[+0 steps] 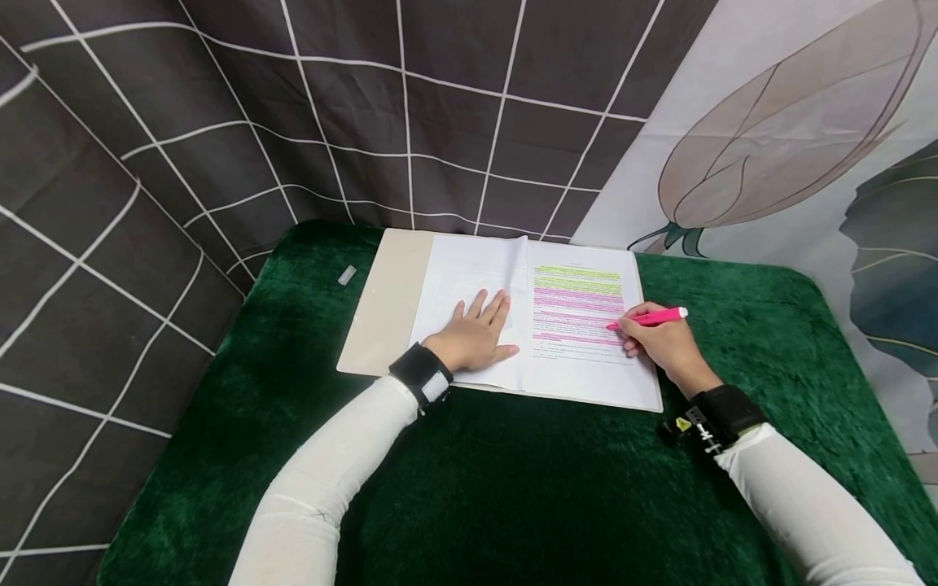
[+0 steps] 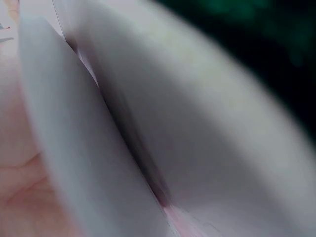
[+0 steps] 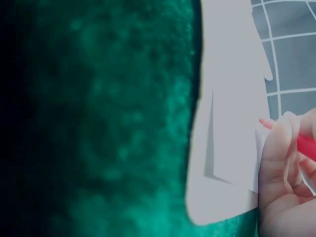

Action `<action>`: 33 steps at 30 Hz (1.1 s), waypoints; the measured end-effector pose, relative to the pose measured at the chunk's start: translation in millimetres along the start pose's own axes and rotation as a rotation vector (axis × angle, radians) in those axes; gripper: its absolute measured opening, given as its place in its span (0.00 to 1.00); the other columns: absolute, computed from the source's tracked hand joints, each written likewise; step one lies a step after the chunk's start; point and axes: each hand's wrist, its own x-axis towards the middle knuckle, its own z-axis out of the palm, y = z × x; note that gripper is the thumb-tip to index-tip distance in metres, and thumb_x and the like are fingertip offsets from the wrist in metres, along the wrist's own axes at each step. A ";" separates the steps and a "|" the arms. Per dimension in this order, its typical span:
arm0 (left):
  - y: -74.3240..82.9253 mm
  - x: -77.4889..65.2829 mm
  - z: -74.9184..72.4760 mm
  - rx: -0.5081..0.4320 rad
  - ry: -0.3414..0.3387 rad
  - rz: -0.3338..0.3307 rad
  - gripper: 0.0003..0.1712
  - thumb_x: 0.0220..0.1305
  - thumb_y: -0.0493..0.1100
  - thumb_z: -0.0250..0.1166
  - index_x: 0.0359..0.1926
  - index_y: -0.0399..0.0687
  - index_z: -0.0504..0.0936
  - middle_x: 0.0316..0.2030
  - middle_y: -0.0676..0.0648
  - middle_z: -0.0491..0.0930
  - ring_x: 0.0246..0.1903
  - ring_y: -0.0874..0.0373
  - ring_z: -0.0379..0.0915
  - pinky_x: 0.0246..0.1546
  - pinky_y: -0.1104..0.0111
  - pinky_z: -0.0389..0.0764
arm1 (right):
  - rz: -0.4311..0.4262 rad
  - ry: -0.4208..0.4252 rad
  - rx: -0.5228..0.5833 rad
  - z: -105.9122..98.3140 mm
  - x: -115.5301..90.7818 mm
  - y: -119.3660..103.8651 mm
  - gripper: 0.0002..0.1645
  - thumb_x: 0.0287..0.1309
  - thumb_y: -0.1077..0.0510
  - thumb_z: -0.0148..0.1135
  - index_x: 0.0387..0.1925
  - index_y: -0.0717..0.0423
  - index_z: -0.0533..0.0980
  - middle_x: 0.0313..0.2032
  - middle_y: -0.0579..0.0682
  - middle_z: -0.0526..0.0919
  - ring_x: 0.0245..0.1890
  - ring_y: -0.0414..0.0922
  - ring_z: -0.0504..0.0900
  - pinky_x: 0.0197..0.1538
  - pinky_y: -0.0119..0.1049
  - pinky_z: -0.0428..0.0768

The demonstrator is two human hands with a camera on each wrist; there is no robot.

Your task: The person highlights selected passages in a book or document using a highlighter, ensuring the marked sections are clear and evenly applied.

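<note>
An open folder (image 1: 381,317) with printed sheets lies on the green cloth. Its right-hand page (image 1: 579,378) carries rows of text marked yellow at the top and pink below. My right hand (image 1: 663,342) pinches a pink highlighter (image 1: 655,318), its tip at the pink-marked lines; whether the tip touches the paper I cannot tell. In the right wrist view the highlighter (image 3: 307,146) sits between thumb and fingers. My left hand (image 1: 472,335) rests flat on the left-hand page (image 1: 458,264), fingers spread. Blurred pale paper (image 2: 197,133) fills most of the left wrist view, beside part of the palm.
A small translucent piece (image 1: 347,275), perhaps a cap or eraser, lies left of the folder. Green plush cloth (image 1: 513,480) covers the table. A dark grid-patterned curtain (image 1: 352,106) hangs behind and at the left; a pale flower-patterned one (image 1: 762,163) hangs at the right.
</note>
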 end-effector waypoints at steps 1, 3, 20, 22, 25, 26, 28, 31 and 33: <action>-0.1 -0.4 -0.3 -0.001 0.000 0.000 0.50 0.71 0.68 0.38 0.76 0.44 0.29 0.77 0.45 0.25 0.74 0.43 0.19 0.72 0.42 0.38 | -0.001 -0.001 -0.005 -0.1 0.0 0.1 0.22 0.61 0.48 0.64 0.45 0.63 0.75 0.27 0.48 0.85 0.18 0.39 0.81 0.23 0.27 0.82; -0.3 -0.7 -0.6 -0.001 0.000 0.001 0.50 0.71 0.69 0.38 0.76 0.44 0.29 0.77 0.45 0.25 0.74 0.43 0.19 0.72 0.42 0.38 | 0.003 0.000 -0.009 -0.5 -0.2 0.0 0.22 0.61 0.48 0.64 0.45 0.63 0.75 0.27 0.48 0.85 0.19 0.39 0.81 0.23 0.27 0.82; -1.0 -0.2 0.1 -0.008 0.007 0.003 0.50 0.71 0.69 0.39 0.76 0.44 0.29 0.77 0.45 0.26 0.74 0.44 0.20 0.72 0.42 0.38 | 0.017 0.008 0.005 -6.8 -2.7 1.5 0.25 0.58 0.46 0.66 0.45 0.63 0.75 0.27 0.48 0.85 0.19 0.39 0.81 0.25 0.27 0.82; -1.4 -0.1 0.3 -0.006 0.007 0.002 0.50 0.71 0.69 0.39 0.76 0.44 0.29 0.77 0.45 0.26 0.74 0.44 0.19 0.72 0.42 0.39 | 0.019 0.007 -0.003 -7.6 -2.1 2.5 0.25 0.59 0.45 0.66 0.46 0.62 0.75 0.28 0.48 0.84 0.20 0.39 0.81 0.25 0.28 0.83; -1.7 0.2 0.6 -0.008 0.006 0.002 0.50 0.71 0.69 0.38 0.76 0.44 0.29 0.77 0.46 0.26 0.74 0.44 0.19 0.72 0.42 0.39 | 0.032 0.011 -0.004 -8.4 -1.7 3.4 0.26 0.58 0.44 0.66 0.47 0.61 0.75 0.28 0.47 0.84 0.20 0.39 0.81 0.26 0.28 0.83; -1.6 0.3 0.7 -0.008 0.005 0.001 0.50 0.70 0.69 0.38 0.76 0.44 0.29 0.77 0.46 0.26 0.74 0.44 0.19 0.72 0.42 0.39 | 0.034 0.008 -0.005 -8.6 -1.8 3.6 0.26 0.59 0.44 0.65 0.47 0.61 0.75 0.29 0.47 0.84 0.21 0.39 0.81 0.26 0.28 0.83; -1.6 0.6 1.0 -0.007 0.003 0.000 0.51 0.70 0.70 0.38 0.76 0.44 0.29 0.77 0.46 0.26 0.74 0.44 0.19 0.72 0.42 0.39 | 0.035 0.007 -0.007 -8.9 -1.9 4.3 0.26 0.59 0.45 0.65 0.47 0.61 0.75 0.29 0.47 0.84 0.21 0.38 0.81 0.26 0.28 0.82; -1.7 1.2 1.4 -0.001 0.003 -0.002 0.51 0.70 0.70 0.38 0.76 0.44 0.29 0.77 0.46 0.26 0.74 0.44 0.20 0.72 0.42 0.39 | 0.027 0.012 -0.010 -9.2 -2.6 4.5 0.24 0.60 0.46 0.64 0.47 0.62 0.75 0.29 0.47 0.84 0.21 0.38 0.81 0.26 0.28 0.82; -1.8 1.4 1.5 0.002 0.003 -0.002 0.51 0.70 0.70 0.38 0.76 0.44 0.29 0.77 0.46 0.26 0.74 0.44 0.20 0.72 0.42 0.39 | 0.016 0.011 -0.020 -10.1 -2.9 4.7 0.24 0.61 0.47 0.63 0.47 0.63 0.74 0.29 0.48 0.84 0.20 0.38 0.81 0.25 0.28 0.82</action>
